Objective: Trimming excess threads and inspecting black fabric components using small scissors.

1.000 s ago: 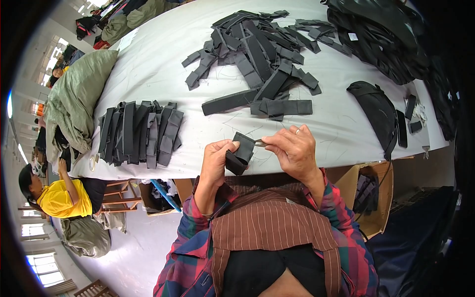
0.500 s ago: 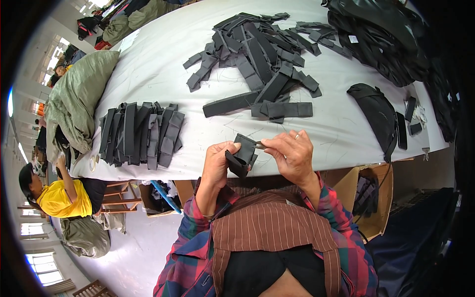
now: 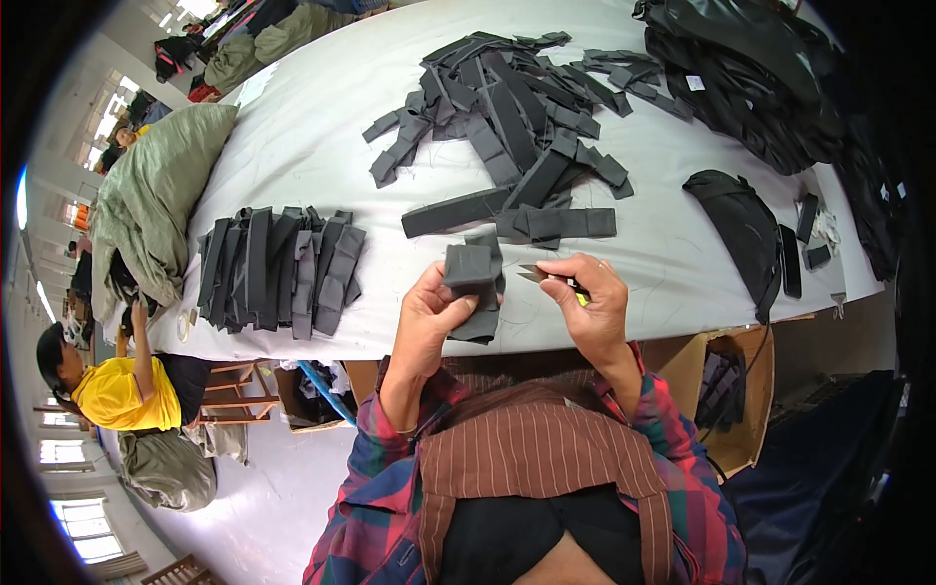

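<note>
A folded dark grey fabric strip [image 3: 470,265] is pinched in my left hand [image 3: 427,317], thumb across its front, just above the table's near edge. My right hand [image 3: 597,304] is closed round small thread snips [image 3: 533,274], whose pointed metal blades face the strip. A gap separates the blades from the fabric. Beyond my hands lies a loose pile of similar grey strips [image 3: 507,112]. To the left, more strips [image 3: 278,268] are laid side by side in a neat row.
At right lie a black pouch [image 3: 736,234], a phone [image 3: 791,261] and heaped black bags [image 3: 751,83]. An open carton [image 3: 759,375] holding strips stands below the edge. A green sack [image 3: 171,180] rests at left, near a co-worker in a yellow shirt [image 3: 122,392].
My right hand with the snips has drawn away from the strip to the right. The strip has been turned and raised in my left hand, showing a broad flat face.
</note>
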Action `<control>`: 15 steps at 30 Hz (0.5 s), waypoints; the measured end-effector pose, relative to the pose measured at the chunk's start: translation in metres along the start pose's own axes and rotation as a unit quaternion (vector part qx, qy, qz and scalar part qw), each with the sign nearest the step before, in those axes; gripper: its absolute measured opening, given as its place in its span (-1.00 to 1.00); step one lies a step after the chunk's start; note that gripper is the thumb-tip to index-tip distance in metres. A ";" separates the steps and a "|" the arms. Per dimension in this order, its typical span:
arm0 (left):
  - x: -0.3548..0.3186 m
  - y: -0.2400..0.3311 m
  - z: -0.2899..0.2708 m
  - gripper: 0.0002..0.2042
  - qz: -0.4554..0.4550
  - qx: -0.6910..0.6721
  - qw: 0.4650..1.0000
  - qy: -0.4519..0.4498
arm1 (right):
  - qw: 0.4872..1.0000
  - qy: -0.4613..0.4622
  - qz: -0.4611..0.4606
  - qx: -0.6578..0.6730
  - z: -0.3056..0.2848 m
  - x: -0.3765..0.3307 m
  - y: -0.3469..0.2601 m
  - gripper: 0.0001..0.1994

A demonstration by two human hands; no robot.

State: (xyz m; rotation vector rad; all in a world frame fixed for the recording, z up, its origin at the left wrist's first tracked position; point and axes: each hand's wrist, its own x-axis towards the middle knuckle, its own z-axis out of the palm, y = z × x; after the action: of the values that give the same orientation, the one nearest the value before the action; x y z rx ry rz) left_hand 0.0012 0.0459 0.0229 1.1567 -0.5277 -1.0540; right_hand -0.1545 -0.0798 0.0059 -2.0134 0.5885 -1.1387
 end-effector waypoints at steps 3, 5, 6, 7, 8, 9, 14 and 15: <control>0.006 -0.010 -0.008 -0.81 0.097 0.048 0.994 0.009 | 0.975 -0.026 0.135 0.175 0.002 -0.004 -0.002 -0.87; 0.008 -0.009 -0.009 -0.82 0.105 0.077 0.991 0.016 | 0.978 -0.047 0.119 0.167 0.003 -0.005 -0.002 -0.87; 0.009 -0.009 -0.009 -0.82 0.123 0.092 0.988 0.026 | 0.979 -0.070 0.104 0.158 0.002 -0.006 -0.002 -0.87; 0.009 -0.009 -0.008 -0.82 0.142 0.106 0.984 0.036 | 0.979 -0.070 0.104 0.158 0.002 -0.005 -0.002 -0.87; 0.009 -0.010 -0.008 -0.82 0.141 0.106 0.984 0.036 | 0.986 -0.086 0.072 0.122 0.000 -0.004 -0.004 -0.87; 0.010 -0.012 -0.009 -0.81 0.148 0.113 0.982 0.031 | 0.990 -0.102 0.039 0.086 0.000 -0.003 -0.005 -0.87; 0.011 -0.016 -0.007 -0.80 0.155 0.114 0.981 0.030 | 0.992 -0.118 0.009 0.048 0.000 0.002 -0.011 -0.88; 0.011 -0.016 -0.008 -0.81 0.152 0.121 0.981 0.027 | 0.992 -0.119 0.005 0.039 0.001 0.002 -0.012 -0.88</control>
State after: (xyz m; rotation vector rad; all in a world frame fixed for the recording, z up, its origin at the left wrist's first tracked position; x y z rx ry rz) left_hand 0.0059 0.0398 0.0033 1.2654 -0.7801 -0.7064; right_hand -0.1524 -0.0734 0.0162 -2.0373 0.4249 -0.8842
